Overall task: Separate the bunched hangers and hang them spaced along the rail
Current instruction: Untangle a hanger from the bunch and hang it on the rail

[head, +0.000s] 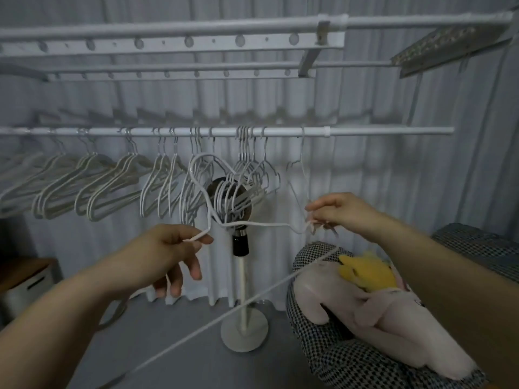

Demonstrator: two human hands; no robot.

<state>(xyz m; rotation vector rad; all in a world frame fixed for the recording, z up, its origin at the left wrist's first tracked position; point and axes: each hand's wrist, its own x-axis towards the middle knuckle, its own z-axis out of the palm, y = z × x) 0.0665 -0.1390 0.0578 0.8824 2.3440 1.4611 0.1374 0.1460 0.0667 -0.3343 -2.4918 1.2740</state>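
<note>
Pinching the hanger's (261, 224) ends, left hand (168, 248) and right hand (337, 211) hold it parallel below the rail (365, 131); bare rail lies rightward.

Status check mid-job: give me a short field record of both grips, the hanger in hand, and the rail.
left grip: pinches one end of a white hanger
right grip: holds its other end
hanger: off the rail, held below it
bunch: several hooks packed together mid-rail
left of bunch: hangers in small spaced groups
right of bunch: single hanger hanging alone
</note>
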